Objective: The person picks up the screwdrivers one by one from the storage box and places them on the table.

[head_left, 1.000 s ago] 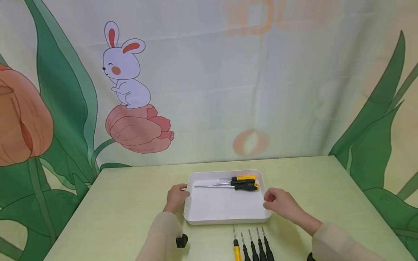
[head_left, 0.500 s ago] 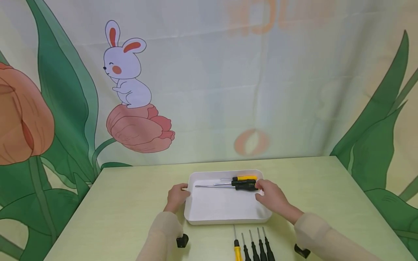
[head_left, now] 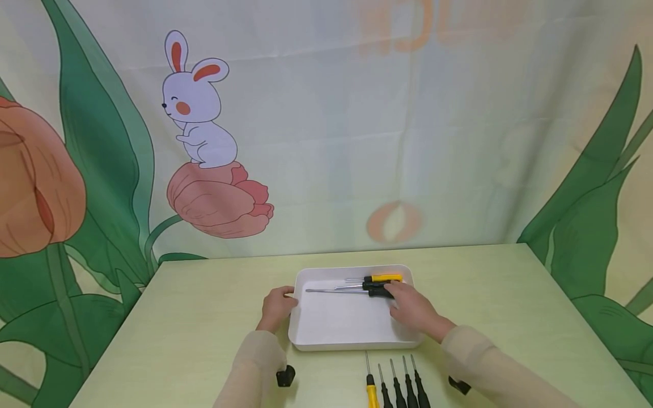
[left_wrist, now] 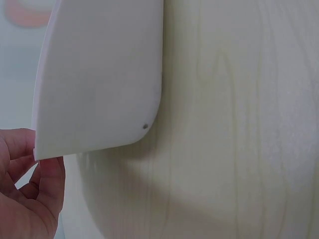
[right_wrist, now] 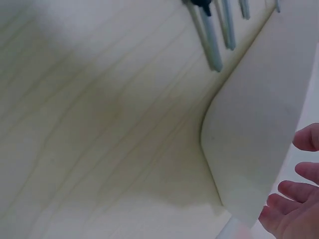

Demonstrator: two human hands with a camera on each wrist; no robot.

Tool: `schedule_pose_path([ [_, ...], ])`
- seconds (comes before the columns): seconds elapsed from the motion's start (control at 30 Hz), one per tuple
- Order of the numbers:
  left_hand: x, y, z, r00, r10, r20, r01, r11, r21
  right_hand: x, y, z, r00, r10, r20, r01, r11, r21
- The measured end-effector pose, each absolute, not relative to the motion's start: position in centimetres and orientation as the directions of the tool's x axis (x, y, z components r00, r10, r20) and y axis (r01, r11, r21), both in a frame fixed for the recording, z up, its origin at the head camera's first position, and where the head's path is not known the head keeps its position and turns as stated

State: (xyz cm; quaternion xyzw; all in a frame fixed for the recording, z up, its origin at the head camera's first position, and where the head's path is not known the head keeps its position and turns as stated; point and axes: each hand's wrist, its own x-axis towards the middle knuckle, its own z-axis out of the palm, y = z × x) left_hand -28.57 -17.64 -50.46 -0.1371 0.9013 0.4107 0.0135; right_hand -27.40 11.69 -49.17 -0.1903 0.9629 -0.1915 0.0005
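A white tray lies on the table with several screwdrivers along its back right. My left hand pinches the tray's left rim between thumb and fingers, seen also at the tray wall in the left wrist view. My right hand reaches over the right rim, its fingertips at the handle of the nearest black screwdriver. In the right wrist view the right hand's fingers are spread apart beyond the tray wall. Whether they touch the handle I cannot tell. Behind lie another black screwdriver and a yellow-handled screwdriver.
In front of the tray a yellow-handled screwdriver and several black screwdrivers lie in a row, handles toward me. The pale wooden table ends at a printed curtain with a rabbit and flowers.
My right hand has moved left from outside the tray's right rim to the black screwdriver's handle. My left hand has stayed on the left rim, and the tray and screwdrivers have not visibly moved.
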Motion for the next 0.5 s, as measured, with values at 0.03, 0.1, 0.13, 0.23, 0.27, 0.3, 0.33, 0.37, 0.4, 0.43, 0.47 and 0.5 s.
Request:
schedule_pose_path([
  [0.03,-28.6,-17.7,-50.5,-0.962,-0.236,-0.138,-0.259,0.626,0.736,-27.5,11.6,-49.3,-0.926,-0.372,0.064,-0.37,0.863,-0.345],
  [0.1,-28.6,-17.7,-50.5,-0.962,-0.236,-0.139,-0.26,0.627,0.735,-27.7,11.6,-49.7,-0.923,-0.381,0.058,-0.38,0.876,-0.298],
  [0.13,-28.6,-17.7,-50.5,-0.961,-0.237,-0.14,-0.261,0.626,0.735,-27.7,11.6,-49.9,-0.919,-0.389,0.064,-0.391,0.879,-0.274],
  [0.23,-28.6,-17.7,-50.5,-0.961,-0.24,-0.14,-0.263,0.628,0.732,-28.0,11.5,-50.4,-0.907,-0.412,0.088,-0.421,0.883,-0.207],
  [0.27,-28.6,-17.7,-50.5,-0.961,-0.24,-0.139,-0.262,0.629,0.732,-28.0,11.5,-50.5,-0.903,-0.418,0.099,-0.43,0.881,-0.198],
  [0.3,-28.6,-17.7,-50.5,-0.961,-0.239,-0.137,-0.261,0.631,0.73,-28.1,11.5,-50.5,-0.899,-0.425,0.109,-0.438,0.879,-0.19],
  [0.33,-28.6,-17.7,-50.5,-0.962,-0.238,-0.136,-0.26,0.633,0.73,-28.1,11.4,-50.6,-0.895,-0.43,0.118,-0.446,0.877,-0.179],
  [0.37,-28.6,-17.7,-50.5,-0.962,-0.238,-0.134,-0.258,0.634,0.729,-28.1,11.4,-50.7,-0.892,-0.434,0.125,-0.45,0.877,-0.168],
  [0.4,-28.6,-17.7,-50.5,-0.963,-0.236,-0.133,-0.257,0.635,0.729,-28.2,11.4,-50.7,-0.891,-0.436,0.129,-0.453,0.877,-0.161],
  [0.43,-28.6,-17.7,-50.5,-0.963,-0.235,-0.133,-0.255,0.635,0.73,-28.2,11.4,-50.8,-0.889,-0.437,0.133,-0.454,0.878,-0.152],
  [0.47,-28.6,-17.7,-50.5,-0.963,-0.234,-0.133,-0.255,0.633,0.731,-28.2,11.4,-50.9,-0.888,-0.438,0.139,-0.455,0.879,-0.142],
  [0.5,-28.6,-17.7,-50.5,-0.963,-0.233,-0.134,-0.255,0.631,0.733,-28.3,11.3,-51.0,-0.886,-0.44,0.145,-0.458,0.879,-0.132],
])
